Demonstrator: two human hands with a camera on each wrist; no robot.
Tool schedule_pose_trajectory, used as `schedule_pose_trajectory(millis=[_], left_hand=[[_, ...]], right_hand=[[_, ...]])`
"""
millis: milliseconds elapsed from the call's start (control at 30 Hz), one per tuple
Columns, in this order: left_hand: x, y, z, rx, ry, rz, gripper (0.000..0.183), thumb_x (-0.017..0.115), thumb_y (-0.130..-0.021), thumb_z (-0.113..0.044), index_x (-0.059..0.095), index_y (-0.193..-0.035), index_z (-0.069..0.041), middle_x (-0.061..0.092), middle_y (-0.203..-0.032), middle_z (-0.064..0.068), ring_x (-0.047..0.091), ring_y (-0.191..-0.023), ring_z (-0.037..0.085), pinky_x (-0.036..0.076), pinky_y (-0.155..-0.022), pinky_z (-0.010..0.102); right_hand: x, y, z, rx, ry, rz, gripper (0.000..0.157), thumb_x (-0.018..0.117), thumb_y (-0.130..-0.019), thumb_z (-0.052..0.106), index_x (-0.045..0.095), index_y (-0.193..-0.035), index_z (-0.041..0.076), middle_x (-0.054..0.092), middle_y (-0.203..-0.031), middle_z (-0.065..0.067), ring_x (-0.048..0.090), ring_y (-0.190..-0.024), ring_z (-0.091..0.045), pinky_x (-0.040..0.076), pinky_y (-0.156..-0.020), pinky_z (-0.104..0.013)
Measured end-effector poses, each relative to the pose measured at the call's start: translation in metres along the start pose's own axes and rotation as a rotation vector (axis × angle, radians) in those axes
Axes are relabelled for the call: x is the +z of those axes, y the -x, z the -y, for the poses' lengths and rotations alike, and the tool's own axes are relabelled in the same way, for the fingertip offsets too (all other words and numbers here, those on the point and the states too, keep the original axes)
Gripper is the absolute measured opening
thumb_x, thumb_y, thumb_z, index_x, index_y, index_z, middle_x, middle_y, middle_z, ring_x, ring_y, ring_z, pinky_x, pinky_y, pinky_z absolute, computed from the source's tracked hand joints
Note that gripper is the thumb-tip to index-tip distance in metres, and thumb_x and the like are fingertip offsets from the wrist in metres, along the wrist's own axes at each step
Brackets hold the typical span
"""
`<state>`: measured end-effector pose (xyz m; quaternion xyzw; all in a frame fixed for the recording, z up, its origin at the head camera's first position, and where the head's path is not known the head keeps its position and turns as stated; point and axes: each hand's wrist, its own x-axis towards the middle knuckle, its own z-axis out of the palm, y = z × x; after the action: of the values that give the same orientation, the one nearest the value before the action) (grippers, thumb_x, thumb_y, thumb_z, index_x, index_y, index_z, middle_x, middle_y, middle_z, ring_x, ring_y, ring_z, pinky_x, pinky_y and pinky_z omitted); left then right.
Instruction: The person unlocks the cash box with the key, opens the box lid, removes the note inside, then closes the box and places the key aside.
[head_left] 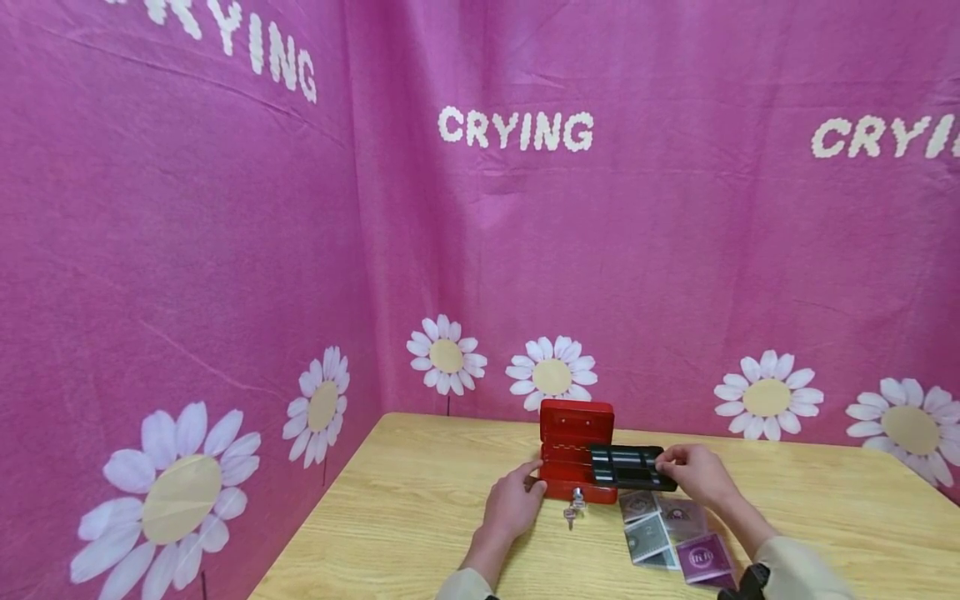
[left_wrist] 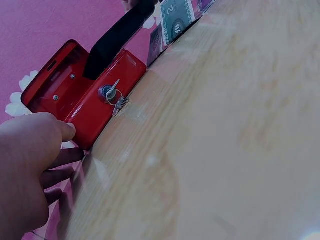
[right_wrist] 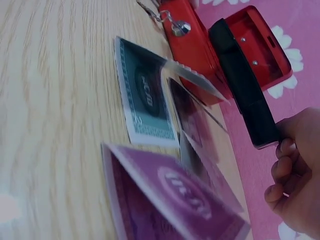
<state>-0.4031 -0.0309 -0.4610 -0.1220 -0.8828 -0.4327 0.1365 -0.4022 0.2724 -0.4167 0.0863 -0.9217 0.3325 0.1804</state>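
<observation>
A small red cash box (head_left: 557, 489) stands on the table with its lid (head_left: 576, 422) raised. Keys (left_wrist: 119, 102) hang from the lock on its front. My left hand (head_left: 512, 502) rests against the box's left side, the thumb at its front corner in the left wrist view. Between thumb and fingers, my right hand (head_left: 699, 472) pinches the right end of a black compartment tray (head_left: 636, 467). The tray is held over the box's right part and juts out past its right side. No contents can be made out in the tray's compartments.
Right of the box, several folded play banknotes lie on the table (head_left: 390, 500), among them a green note (right_wrist: 145, 95) and a purple note (right_wrist: 175, 192). Behind the table hangs a pink cloth (head_left: 637, 250) printed with daisies and lettering.
</observation>
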Motion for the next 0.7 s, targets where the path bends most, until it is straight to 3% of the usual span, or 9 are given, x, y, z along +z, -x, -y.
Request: schedule_pose_trajectory(millis=[333,700], left_hand=[[-0.001,0.0,-0.001,0.009,0.009,-0.009,0.038,0.063,-0.096,-0.018,0.064,-0.133,-0.01,0.076,-0.101,0.004,0.07,-0.096,0.022,0.054,-0.085,0.044],[0.0,-0.001,0.0,-0.007,0.004,-0.012,0.038,0.063,-0.096,-0.02,0.064,-0.133,-0.013,0.075,-0.102,0.003,0.069,-0.096,0.022,0.054,-0.087,0.044]], right_hand=[[0.016,-0.008,0.029,0.043,-0.008,0.028,0.01,0.064,-0.087,0.009,0.072,-0.086,0.003,0.065,-0.075,-0.004,0.049,-0.069,-0.014,0.038,-0.062,-0.027],[0.035,-0.013,0.045,0.113,-0.063,0.043,0.011,0.063,-0.09,0.009,0.071,-0.09,0.001,0.065,-0.079,-0.007,0.053,-0.071,-0.017,0.041,-0.06,-0.027]])
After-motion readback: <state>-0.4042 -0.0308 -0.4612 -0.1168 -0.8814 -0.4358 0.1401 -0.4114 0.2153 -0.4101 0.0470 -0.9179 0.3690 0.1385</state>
